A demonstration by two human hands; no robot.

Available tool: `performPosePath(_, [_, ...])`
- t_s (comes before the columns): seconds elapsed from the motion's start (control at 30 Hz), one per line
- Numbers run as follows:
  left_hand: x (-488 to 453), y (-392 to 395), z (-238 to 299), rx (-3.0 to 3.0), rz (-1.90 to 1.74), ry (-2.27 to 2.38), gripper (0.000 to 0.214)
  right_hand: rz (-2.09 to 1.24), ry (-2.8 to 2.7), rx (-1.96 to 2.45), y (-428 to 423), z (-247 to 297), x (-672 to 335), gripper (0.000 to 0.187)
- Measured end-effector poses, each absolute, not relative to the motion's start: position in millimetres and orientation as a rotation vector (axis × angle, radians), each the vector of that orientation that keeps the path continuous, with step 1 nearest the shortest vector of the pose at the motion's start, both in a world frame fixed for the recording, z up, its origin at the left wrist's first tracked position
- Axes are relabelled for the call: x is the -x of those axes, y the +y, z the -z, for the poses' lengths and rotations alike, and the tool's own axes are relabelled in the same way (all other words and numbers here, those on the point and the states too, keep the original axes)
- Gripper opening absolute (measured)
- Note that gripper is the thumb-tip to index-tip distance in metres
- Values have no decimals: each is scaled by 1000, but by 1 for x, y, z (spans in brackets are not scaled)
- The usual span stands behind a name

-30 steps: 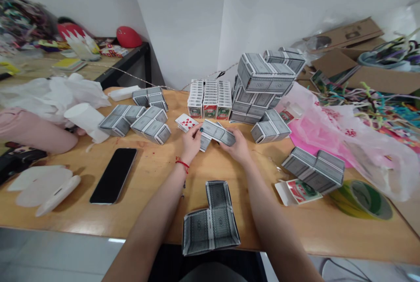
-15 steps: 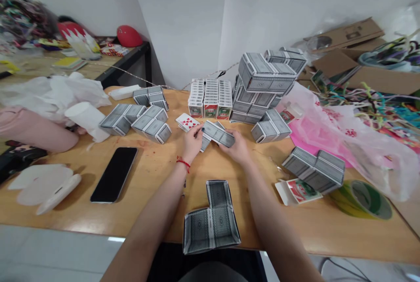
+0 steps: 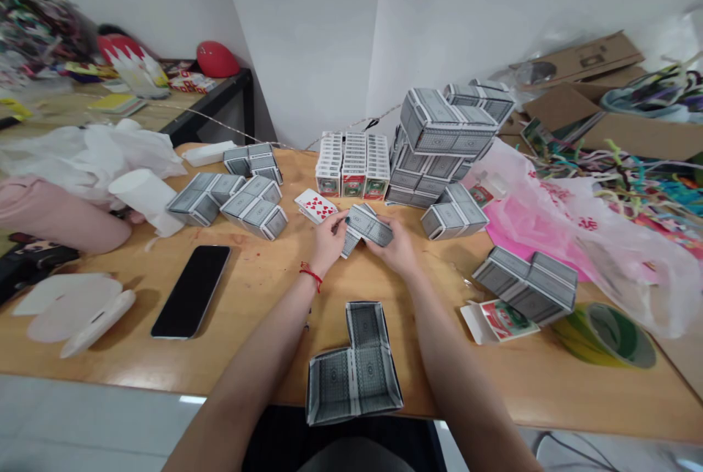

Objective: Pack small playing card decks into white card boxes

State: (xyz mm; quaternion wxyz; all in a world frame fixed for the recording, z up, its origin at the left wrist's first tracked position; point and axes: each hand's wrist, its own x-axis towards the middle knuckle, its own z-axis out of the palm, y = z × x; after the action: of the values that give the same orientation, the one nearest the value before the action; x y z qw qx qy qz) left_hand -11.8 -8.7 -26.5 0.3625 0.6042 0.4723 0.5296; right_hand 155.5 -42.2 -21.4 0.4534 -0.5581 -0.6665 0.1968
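Between both hands a grey-backed playing card [image 3: 369, 225] lies across another card, the lower card [image 3: 350, 244], at a crossing angle. My left hand [image 3: 329, 241] pinches the upper card's left end. At its right end, my right hand [image 3: 396, 244] has fingers closed on the edge. Just left of them a small stack of cards [image 3: 314, 205] rests face up, a red heart card on top. Nearer my body stands an L-shaped open form made of folded cards [image 3: 359, 369]. Whether the upper card is single or several together, I cannot tell.
Boxed card decks [image 3: 352, 165] stand in rows behind the hands, beside a tall stack of card blocks [image 3: 444, 135]. More card blocks [image 3: 253, 207] sit left, above a phone [image 3: 191, 292]. Rightward are a card block [image 3: 527, 283], an opened card box [image 3: 502, 320] and yellow tape [image 3: 604, 335].
My left hand has slid slightly right along the upper card, and that card's left end has shifted right with it. My right hand stays almost in place.
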Motion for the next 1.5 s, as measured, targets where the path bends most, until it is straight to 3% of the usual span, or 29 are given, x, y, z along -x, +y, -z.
performPosePath(1.07, [11, -10, 30, -1487, -1327, 1134, 29, -665, -1707, 1271, -42, 11, -156, 55])
performPosePath(1.23, [12, -9, 23, -1372, -1355, 1156, 26, -919, -1411, 1247, -35, 14, -159, 35])
performPosePath(1.37, [12, -10, 17, -1123, -1424, 1085, 26, -993, -1067, 1274, -30, 18, -158, 34])
performPosePath(1.5, [7, -16, 14, -1043, -1252, 974, 26, -974, -855, 1210, -28, 17, -158, 32])
